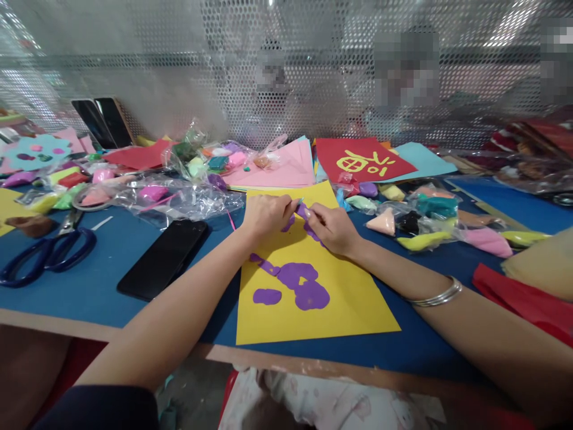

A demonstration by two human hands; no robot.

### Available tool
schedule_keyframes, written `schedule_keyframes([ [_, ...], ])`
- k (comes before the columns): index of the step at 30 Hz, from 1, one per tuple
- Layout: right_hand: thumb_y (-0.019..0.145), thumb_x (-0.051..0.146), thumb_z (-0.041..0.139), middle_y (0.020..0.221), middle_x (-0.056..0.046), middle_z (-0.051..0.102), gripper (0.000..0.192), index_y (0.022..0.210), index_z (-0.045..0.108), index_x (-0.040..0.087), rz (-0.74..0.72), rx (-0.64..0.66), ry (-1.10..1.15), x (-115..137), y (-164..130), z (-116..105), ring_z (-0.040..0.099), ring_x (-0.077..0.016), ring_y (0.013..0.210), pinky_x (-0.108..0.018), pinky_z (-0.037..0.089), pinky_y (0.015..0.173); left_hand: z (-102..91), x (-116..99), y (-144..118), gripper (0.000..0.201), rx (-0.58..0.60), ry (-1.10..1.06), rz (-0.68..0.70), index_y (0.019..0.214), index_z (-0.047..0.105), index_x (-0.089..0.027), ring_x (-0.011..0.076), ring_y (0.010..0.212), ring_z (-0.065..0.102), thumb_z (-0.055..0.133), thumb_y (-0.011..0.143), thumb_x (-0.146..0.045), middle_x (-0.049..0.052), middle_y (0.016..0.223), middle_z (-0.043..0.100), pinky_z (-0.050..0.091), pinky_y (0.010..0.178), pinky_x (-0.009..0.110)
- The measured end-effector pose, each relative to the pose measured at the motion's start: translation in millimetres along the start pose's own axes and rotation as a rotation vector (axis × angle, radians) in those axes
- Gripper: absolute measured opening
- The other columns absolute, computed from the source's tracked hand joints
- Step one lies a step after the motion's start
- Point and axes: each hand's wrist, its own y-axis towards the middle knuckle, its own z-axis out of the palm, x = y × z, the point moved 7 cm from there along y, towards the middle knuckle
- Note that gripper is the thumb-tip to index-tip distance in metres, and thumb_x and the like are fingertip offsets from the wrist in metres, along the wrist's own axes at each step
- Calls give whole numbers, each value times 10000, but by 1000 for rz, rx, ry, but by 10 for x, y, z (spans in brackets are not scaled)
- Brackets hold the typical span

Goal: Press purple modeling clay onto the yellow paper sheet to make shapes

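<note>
Both hands meet near the yellow sheet's [313, 310] far edge. Left hand [267, 216] and right hand [333, 230] fingers pinch one purple clay strip [302, 212] between them, running left-right, left end higher.

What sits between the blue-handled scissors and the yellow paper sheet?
Head view: a black smartphone lies face-down on the blue tabletop, between the blue-handled scissors and the yellow paper sheet.

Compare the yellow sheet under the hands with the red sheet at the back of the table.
The yellow sheet bears flat purple clay shapes; the red sheet bears a yellow figure. The yellow sheet lies near, under the left hand and right hand; the red sheet lies untouched. Both lie flat.
</note>
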Motion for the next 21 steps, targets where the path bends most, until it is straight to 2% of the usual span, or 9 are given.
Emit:
schedule_keyframes([
  [6,847,356,305,480,30,416,282,613,353,207,-29,-9,-18,13,-14,-10,403,-101,445,-229,224,489,-24,226,-22,474,-42,-43,-194,718,651,-212,140,540,559,369,791,-587,25,616,655,183,467,233],
  [8,855,364,290,484,30,416,281,631,357,208,-24,-17,-21,1,-12,-12,403,-106,449,-230,224,490,-35,244,-25,486,-52,-57,-211,724,648,-206,126,533,547,347,803,-580,22,608,648,191,470,227],
  [14,879,417,228,512,26,446,316,666,342,213,2,-21,-9,-29,0,-19,436,-114,478,-224,250,500,4,54,-12,567,32,-97,-7,552,612,-145,88,448,458,292,855,-501,35,492,580,146,452,232],
  [21,864,483,201,545,16,469,368,690,369,206,-43,50,18,-4,-6,3,459,-115,502,-224,252,500,-16,-95,-32,639,20,-163,132,482,584,-138,82,401,423,268,838,-565,32,421,529,137,443,226],
])
